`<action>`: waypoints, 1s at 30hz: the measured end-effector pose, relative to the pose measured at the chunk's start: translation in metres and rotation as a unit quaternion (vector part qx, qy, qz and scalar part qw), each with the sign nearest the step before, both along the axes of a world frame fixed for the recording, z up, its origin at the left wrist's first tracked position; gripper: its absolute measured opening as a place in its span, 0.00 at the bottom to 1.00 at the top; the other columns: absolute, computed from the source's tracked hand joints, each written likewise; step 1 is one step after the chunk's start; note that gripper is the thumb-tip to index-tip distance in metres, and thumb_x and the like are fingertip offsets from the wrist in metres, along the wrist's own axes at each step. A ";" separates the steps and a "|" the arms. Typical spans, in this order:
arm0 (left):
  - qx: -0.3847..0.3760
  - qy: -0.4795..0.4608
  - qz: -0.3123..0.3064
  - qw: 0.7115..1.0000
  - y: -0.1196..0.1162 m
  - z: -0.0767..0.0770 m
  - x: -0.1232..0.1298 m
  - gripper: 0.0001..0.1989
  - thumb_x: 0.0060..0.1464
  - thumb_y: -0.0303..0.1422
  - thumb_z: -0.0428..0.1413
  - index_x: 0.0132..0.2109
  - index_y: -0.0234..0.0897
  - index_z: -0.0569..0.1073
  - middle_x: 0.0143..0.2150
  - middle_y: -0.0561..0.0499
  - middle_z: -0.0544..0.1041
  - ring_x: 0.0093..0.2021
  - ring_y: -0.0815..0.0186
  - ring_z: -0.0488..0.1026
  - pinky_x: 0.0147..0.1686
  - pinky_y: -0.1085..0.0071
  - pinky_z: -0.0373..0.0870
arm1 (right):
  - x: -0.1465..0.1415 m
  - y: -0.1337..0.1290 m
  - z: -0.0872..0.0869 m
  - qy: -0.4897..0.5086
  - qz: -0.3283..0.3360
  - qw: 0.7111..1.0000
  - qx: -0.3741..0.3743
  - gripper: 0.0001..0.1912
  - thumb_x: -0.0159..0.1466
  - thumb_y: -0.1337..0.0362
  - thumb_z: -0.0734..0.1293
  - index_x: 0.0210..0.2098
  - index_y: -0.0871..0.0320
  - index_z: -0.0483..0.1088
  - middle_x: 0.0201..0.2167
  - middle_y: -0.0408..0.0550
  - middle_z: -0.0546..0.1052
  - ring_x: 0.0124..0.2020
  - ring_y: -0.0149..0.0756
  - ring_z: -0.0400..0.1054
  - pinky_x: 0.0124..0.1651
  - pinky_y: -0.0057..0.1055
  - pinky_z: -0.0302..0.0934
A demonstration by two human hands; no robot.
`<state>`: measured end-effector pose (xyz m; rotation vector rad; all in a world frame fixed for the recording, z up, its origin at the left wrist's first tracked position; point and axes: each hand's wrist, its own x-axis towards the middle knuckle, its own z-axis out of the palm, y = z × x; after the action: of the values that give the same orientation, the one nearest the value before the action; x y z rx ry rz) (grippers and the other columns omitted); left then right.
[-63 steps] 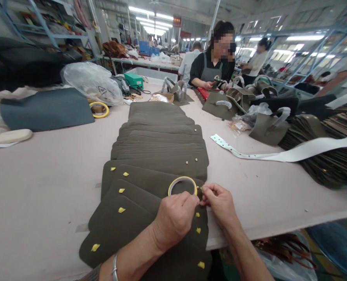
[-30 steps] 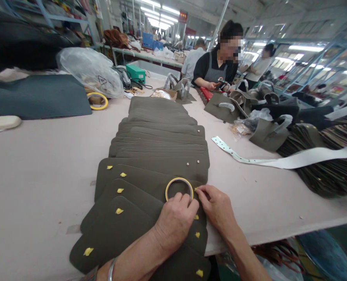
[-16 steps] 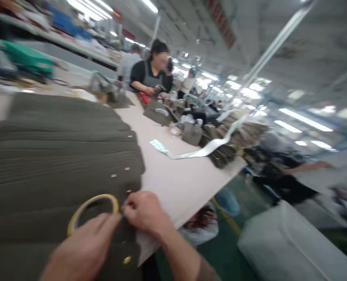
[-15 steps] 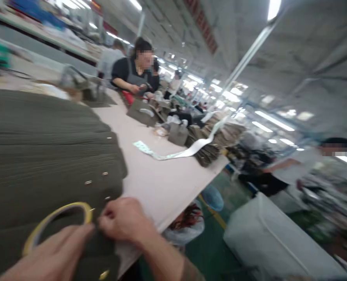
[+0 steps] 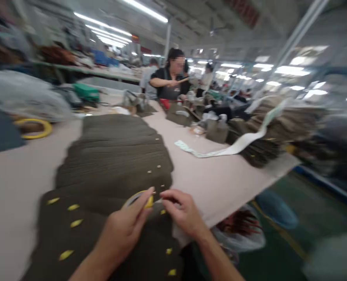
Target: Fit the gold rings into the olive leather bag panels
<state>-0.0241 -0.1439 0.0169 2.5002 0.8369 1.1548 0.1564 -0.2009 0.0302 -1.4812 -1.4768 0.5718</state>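
Dark olive fabric pieces [image 5: 112, 156] lie overlapped in a long row on the pale table. My left hand [image 5: 125, 228] is closed round a roll of yellow tape [image 5: 149, 202], just above the nearer fabric. Close to its right, my right hand [image 5: 183, 212] pinches thumb and forefinger together at the fabric's right side. A thin pale bit shows between the two hands, but what the right fingertips hold is too small to make out. Yellow tape bits [image 5: 66, 255] dot the nearest piece on both sides. Small shiny marks [image 5: 158, 166] run along the right edge of the farther pieces.
A second yellow tape roll [image 5: 46, 130] lies at the left by a clear plastic bag [image 5: 24, 93]. A white strip [image 5: 234, 150] crosses the table toward stacked fabric [image 5: 261, 152]. Below the right edge hangs a bag of scraps [image 5: 240, 230]. A co-worker [image 5: 170, 80] stands at the far end.
The view has swung left and levelled, so the whole fabric row shows. Both hands stay close together at the fabric's right side, the left with the tape roll. The co-worker's arm has risen.
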 end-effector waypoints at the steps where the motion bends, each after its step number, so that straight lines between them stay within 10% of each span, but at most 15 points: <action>1: 0.002 0.030 0.002 1.000 -0.004 0.003 -0.009 0.18 0.65 0.38 0.45 0.59 0.42 0.64 0.50 0.50 0.78 0.44 0.67 0.78 0.41 0.75 0.75 | 0.001 0.000 0.000 0.005 0.028 1.000 0.014 0.09 0.62 0.67 0.64 0.41 0.55 0.74 0.37 0.46 0.78 0.37 0.33 0.72 0.40 0.28 0.66; 9: -0.034 0.087 -0.001 0.996 -0.014 0.001 -0.007 0.19 0.65 0.34 0.46 0.61 0.37 0.57 0.41 0.50 0.80 0.36 0.64 0.79 0.35 0.69 0.76 | -0.016 0.001 -0.010 -0.104 0.147 0.974 0.139 0.10 0.65 0.73 0.60 0.42 0.56 0.69 0.37 0.49 0.75 0.40 0.35 0.70 0.43 0.32 0.65; 21: -0.116 0.155 0.008 0.981 -0.018 0.010 -0.011 0.08 0.64 0.28 0.44 0.39 0.38 0.67 0.32 0.53 0.74 0.32 0.67 0.73 0.32 0.74 0.69 | -0.025 -0.002 -0.016 -0.177 0.073 0.972 0.134 0.08 0.63 0.72 0.60 0.33 0.56 0.69 0.27 0.45 0.75 0.29 0.32 0.70 0.33 0.28 0.63; 30: -0.013 0.094 0.023 0.995 -0.010 0.008 -0.005 0.12 0.64 0.28 0.43 0.35 0.37 0.68 0.27 0.53 0.69 0.27 0.68 0.67 0.27 0.73 0.64 | -0.018 0.025 -0.023 0.156 -0.030 0.980 -0.121 0.11 0.59 0.56 0.66 0.27 0.59 0.70 0.17 0.40 0.71 0.18 0.31 0.66 0.22 0.26 0.62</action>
<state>-0.0292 -0.1540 0.0249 2.6101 0.9563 0.9247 0.1383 -0.1763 0.0076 -1.5317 -1.1453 0.9281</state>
